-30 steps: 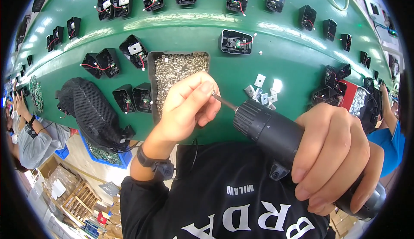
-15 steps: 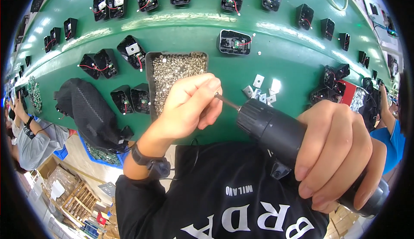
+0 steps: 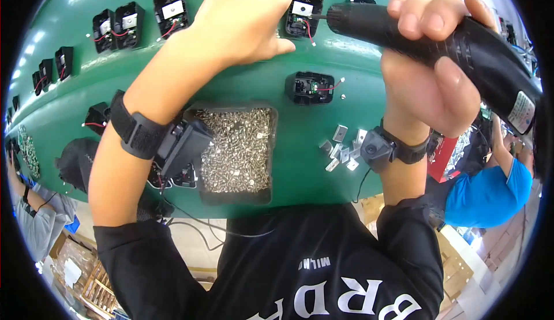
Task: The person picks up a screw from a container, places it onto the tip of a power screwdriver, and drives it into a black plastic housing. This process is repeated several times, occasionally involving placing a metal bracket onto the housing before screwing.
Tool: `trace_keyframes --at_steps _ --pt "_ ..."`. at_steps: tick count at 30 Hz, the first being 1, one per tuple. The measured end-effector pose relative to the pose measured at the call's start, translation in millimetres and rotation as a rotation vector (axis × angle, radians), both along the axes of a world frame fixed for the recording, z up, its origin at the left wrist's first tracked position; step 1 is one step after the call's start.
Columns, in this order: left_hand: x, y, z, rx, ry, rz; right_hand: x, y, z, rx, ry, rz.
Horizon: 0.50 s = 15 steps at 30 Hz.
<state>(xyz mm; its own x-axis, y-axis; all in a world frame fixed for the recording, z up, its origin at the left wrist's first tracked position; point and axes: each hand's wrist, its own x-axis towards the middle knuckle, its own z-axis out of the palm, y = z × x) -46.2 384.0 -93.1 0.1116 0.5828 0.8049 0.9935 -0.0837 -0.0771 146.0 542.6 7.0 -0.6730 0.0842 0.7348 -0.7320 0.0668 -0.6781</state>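
Note:
My right hand (image 3: 433, 54) grips a black electric screwdriver (image 3: 369, 23), held nearly level with its bit pointing left. The bit's tip meets or overlaps a black plastic housing (image 3: 297, 27) in the far row; whether they touch, I cannot tell. Inside that housing lie a pale metal plate (image 3: 302, 8), a green circuit board and a red wire. My left hand (image 3: 248, 17) reaches over the far row just left of this housing. Its thumb and fingers are spread, some fingertips cut off by the upper edge, and no held thing shows.
A dark bin (image 3: 239, 197) full of small screws stands near the table's front edge. Loose metal plates (image 3: 345, 154) lie to its right. Another black housing (image 3: 311, 87) sits in between, with more housings (image 3: 171, 11) along the far left. At right is a person's blue sleeve (image 3: 490, 193).
Both hands have moved away from my body to the far row. My left hand, pinched at the screwdriver's bit before, is now spread. The screwdriver has swung up with my right hand.

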Motion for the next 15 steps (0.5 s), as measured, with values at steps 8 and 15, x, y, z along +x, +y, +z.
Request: trace_keyframes --at_steps 8,15 --pt "43 25 100 -0.785 -0.375 0.088 1 23 23 -0.072 -0.070 -0.036" --pt "47 30 98 -0.784 -0.495 0.046 4 29 23 -0.077 -0.092 -0.055"
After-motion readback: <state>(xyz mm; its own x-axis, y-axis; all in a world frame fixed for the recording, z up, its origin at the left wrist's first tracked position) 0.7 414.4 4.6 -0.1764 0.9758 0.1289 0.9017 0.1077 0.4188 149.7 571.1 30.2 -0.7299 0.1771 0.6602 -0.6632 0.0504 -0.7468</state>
